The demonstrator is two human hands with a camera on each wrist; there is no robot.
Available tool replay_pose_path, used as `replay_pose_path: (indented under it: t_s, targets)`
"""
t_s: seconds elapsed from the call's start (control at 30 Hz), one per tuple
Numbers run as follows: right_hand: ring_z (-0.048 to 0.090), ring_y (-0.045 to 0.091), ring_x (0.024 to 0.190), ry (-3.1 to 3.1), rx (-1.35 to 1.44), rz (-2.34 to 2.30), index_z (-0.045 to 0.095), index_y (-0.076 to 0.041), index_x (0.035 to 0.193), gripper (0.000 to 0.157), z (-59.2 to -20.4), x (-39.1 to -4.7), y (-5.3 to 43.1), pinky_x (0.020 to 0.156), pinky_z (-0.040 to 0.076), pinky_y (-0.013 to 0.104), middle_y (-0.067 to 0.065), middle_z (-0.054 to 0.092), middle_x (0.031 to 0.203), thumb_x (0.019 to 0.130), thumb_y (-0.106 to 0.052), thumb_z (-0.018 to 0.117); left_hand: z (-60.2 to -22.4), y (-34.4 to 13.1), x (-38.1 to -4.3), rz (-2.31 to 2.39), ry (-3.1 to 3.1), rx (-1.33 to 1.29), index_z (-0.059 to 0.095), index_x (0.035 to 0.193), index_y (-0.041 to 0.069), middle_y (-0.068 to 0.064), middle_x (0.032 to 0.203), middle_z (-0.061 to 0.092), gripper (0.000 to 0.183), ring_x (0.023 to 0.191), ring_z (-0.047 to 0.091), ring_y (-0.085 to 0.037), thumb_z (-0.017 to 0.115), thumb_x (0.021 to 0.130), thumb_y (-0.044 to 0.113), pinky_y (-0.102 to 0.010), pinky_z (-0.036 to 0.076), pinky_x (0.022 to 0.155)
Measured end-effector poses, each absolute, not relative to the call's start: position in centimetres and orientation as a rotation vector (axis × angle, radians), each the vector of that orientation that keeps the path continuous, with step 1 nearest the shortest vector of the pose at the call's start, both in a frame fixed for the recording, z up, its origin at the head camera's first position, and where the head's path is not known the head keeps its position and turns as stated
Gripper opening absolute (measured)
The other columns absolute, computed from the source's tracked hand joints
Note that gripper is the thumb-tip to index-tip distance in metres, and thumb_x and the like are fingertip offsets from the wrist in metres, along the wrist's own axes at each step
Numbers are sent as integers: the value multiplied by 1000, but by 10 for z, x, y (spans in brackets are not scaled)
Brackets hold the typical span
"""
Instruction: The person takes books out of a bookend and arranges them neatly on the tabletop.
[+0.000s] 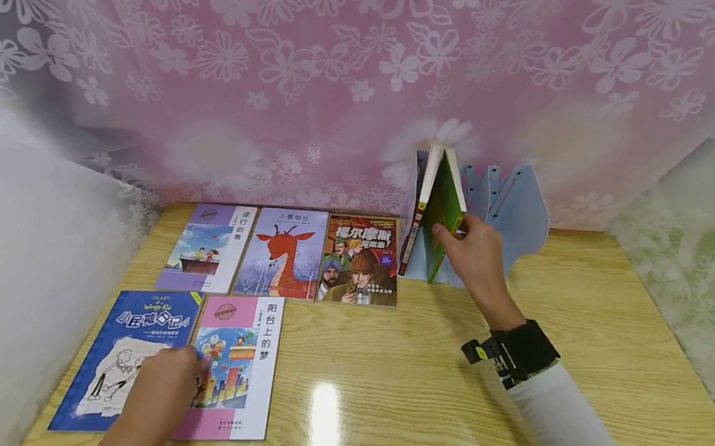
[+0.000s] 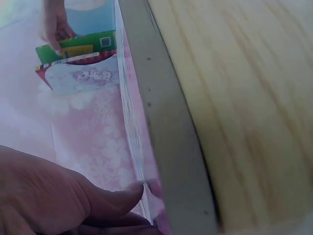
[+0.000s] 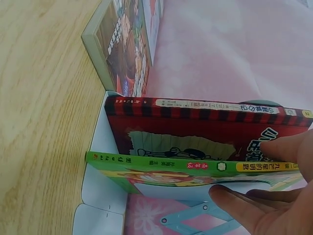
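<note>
My right hand (image 1: pixel 474 257) grips a green book (image 3: pixel 195 169), thumb on one cover and fingers on the other. The green book leans in a light-blue folding book rack (image 1: pixel 525 211), its top close against a red-and-black book (image 3: pixel 205 110) standing at the rack's left end. My left hand (image 1: pixel 159 391) is low at the front left, over the blue comic diary (image 1: pixel 118 321). Its fingertips pinch the left edge of the pink-and-white book (image 1: pixel 255 387), which lies flat; the fingers underneath are mostly hidden.
Behind the blue diary and pink book lie a purple-and-white book (image 1: pixel 204 250), a red deer book (image 1: pixel 282 259) and a detective book (image 1: pixel 360 260). The detective book lies beside the rack. A pink floral cloth (image 1: pixel 319 88) hangs behind the wooden table (image 1: pixel 381 371).
</note>
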State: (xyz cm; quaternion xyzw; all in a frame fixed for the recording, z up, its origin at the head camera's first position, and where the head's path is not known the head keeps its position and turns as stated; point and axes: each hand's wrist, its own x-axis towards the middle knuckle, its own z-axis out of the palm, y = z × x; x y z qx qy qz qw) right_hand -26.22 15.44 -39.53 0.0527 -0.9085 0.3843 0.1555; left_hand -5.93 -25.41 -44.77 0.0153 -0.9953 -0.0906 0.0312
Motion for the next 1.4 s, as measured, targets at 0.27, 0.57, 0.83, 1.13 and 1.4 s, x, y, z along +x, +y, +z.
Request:
replay_pose_path:
  t_s: [0.27,0.57,0.83,1.13,1.4]
  targets:
    - [55,18,50,-2584,179,1005,66,-3,88,28,-394,-262,152,40,42,32,13,68,73,90,-31,64,-449,-249,-57,-153,-3009,-12,61,76,-7,-14,58,56,24,54,60,-32,74,81,12,-44,51,48]
    - [43,17,35,-2555,221,901,53,-4,60,35,-393,-262,151,33,30,30,10,52,49,92,-17,56,-452,-246,-60,-168,-2923,-43,65,87,-8,-20,72,62,23,64,62,-36,77,76,7,-48,54,58]
    - [49,17,36,-2551,223,901,59,3,68,30,-392,-261,151,31,34,31,14,57,52,92,-16,55,-456,-243,-64,-220,-2834,-58,63,109,-8,-28,103,63,43,92,59,-45,80,71,6,-57,50,81]
    - [48,19,37,-2570,215,844,57,2,67,30,-387,-253,151,33,35,31,14,55,52,91,-17,56,-460,-240,-71,-336,-2779,-149,63,113,-5,-23,110,62,45,99,56,-40,79,73,9,-53,47,87]
    - [44,21,37,-2545,274,833,48,-4,56,36,-386,-245,153,34,30,30,11,49,48,90,-14,55,-465,-236,-79,-389,-2658,-362,60,117,-6,-23,118,59,55,107,54,-41,80,73,20,-53,47,89]
